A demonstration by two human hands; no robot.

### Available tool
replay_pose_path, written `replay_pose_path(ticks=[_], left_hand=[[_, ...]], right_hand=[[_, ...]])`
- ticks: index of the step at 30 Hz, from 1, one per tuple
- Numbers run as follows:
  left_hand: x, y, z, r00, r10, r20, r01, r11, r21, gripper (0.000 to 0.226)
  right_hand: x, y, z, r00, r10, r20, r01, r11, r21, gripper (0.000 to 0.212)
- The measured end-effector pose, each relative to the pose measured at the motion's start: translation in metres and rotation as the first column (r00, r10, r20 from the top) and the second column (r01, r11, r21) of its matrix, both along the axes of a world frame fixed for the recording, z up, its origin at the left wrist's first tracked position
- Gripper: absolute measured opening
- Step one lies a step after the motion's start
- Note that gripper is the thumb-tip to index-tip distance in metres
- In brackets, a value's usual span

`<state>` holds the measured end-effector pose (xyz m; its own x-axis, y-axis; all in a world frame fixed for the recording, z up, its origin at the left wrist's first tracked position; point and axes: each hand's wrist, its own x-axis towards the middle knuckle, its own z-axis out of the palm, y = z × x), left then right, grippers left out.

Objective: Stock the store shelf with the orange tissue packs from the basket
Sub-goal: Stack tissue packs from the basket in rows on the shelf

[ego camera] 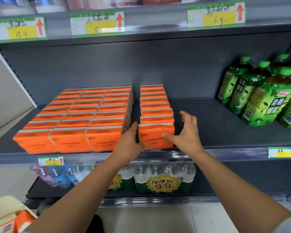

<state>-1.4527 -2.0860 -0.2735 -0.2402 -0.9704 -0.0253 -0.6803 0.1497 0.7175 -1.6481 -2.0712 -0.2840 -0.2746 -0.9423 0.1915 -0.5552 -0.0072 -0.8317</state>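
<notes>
Orange tissue packs (84, 115) fill the left of the grey shelf (225, 121) in three tight rows. A fourth row (154, 105) stands apart to their right. My left hand (129, 143) lies straight along the left side of that row's front pack (155, 132), fingers in the gap between the rows, thumb at the pack's lower front. My right hand (186, 133) is at the pack's right side, thumb touching its front, fingers spread and slightly blurred above the shelf. More orange packs (23, 219) lie in the cream basket (5, 207) at the bottom left.
Green tea bottles (265, 100) stand at the shelf's right end, with bare shelf between them and the tissue rows. Shrink-wrapped water bottles (165, 175) and small coloured bottles (57, 175) sit on the shelf below. Price tags (51, 160) line the shelf edges.
</notes>
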Motion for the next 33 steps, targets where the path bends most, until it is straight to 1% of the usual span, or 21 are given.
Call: replay_pose_path(ticks=[1, 2, 4, 5, 6, 9, 10, 13, 18, 22, 24, 26, 27, 29, 31, 33], left_hand=[[-0.001, -0.001, 0.001, 1.0, 0.007, 0.004, -0.007, 1.0, 0.005, 0.084], [-0.002, -0.001, 0.001, 1.0, 0.011, 0.013, -0.011, 1.0, 0.006, 0.084], [-0.004, -0.002, 0.002, 1.0, 0.013, 0.026, -0.013, 1.0, 0.004, 0.08], [-0.004, -0.003, 0.002, 0.999, 0.013, 0.029, -0.013, 1.0, -0.001, 0.077], [-0.005, -0.003, 0.003, 0.999, 0.014, 0.032, -0.013, 1.0, -0.009, 0.075], [-0.004, -0.006, 0.0, 1.0, -0.001, 0.007, 0.001, 1.0, -0.021, 0.067], [-0.004, -0.006, 0.0, 1.0, -0.005, -0.002, 0.005, 1.0, -0.025, 0.065], [-0.003, -0.008, -0.002, 1.0, -0.003, -0.012, 0.002, 1.0, -0.028, 0.063], [-0.003, -0.006, 0.001, 1.0, -0.008, -0.011, 0.008, 1.0, -0.019, 0.063], [-0.002, 0.003, 0.012, 0.998, -0.016, 0.066, 0.019, 0.998, -0.057, 0.07], [0.0, 0.011, 0.018, 0.993, -0.034, 0.11, 0.044, 0.995, -0.089, 0.066], [0.004, 0.022, 0.023, 0.983, -0.054, 0.176, 0.075, 0.991, -0.114, 0.064], [0.007, 0.027, 0.025, 0.974, -0.065, 0.216, 0.094, 0.987, -0.129, 0.065], [0.013, 0.039, 0.028, 0.955, -0.094, 0.28, 0.141, 0.978, -0.152, 0.065], [0.02, 0.05, 0.029, 0.94, -0.12, 0.32, 0.179, 0.971, -0.16, 0.058], [0.03, 0.06, 0.028, 0.918, -0.129, 0.374, 0.206, 0.963, -0.173, 0.061]], right_hand=[[-0.002, -0.002, 0.001, 0.996, 0.029, 0.089, -0.036, 0.996, 0.085, 0.115], [-0.004, -0.003, 0.001, 0.982, 0.07, 0.178, -0.098, 0.983, 0.156, 0.124], [-0.006, -0.008, 0.0, 0.934, 0.148, 0.324, -0.228, 0.947, 0.225, 0.13], [-0.006, -0.009, 0.0, 0.916, 0.176, 0.36, -0.272, 0.933, 0.236, 0.128], [-0.005, -0.011, 0.0, 0.908, 0.196, 0.37, -0.297, 0.925, 0.236, 0.123], [-0.002, -0.013, -0.002, 0.91, 0.231, 0.343, -0.307, 0.933, 0.188, 0.091], [-0.001, -0.013, -0.002, 0.908, 0.239, 0.344, -0.31, 0.935, 0.17, 0.086], [0.0, -0.013, -0.003, 0.907, 0.257, 0.334, -0.315, 0.94, 0.131, 0.075], [0.0, -0.01, -0.003, 0.908, 0.274, 0.317, -0.325, 0.938, 0.12, 0.071], [0.004, -0.002, 0.002, 0.933, 0.274, 0.233, -0.305, 0.946, 0.109, 0.071], [0.008, 0.005, 0.006, 0.955, 0.259, 0.144, -0.272, 0.958, 0.085, 0.072], [0.012, 0.013, 0.007, 0.978, 0.208, 0.034, -0.209, 0.976, 0.063, 0.075], [0.015, 0.017, 0.008, 0.985, 0.173, -0.022, -0.171, 0.982, 0.076, 0.083], [0.019, 0.028, 0.009, 0.99, 0.088, -0.114, -0.07, 0.986, 0.152, 0.105], [0.025, 0.04, 0.008, 0.98, 0.031, -0.197, 0.007, 0.981, 0.194, 0.107], [0.03, 0.053, 0.005, 0.961, 0.005, -0.276, 0.056, 0.976, 0.211, 0.101]])
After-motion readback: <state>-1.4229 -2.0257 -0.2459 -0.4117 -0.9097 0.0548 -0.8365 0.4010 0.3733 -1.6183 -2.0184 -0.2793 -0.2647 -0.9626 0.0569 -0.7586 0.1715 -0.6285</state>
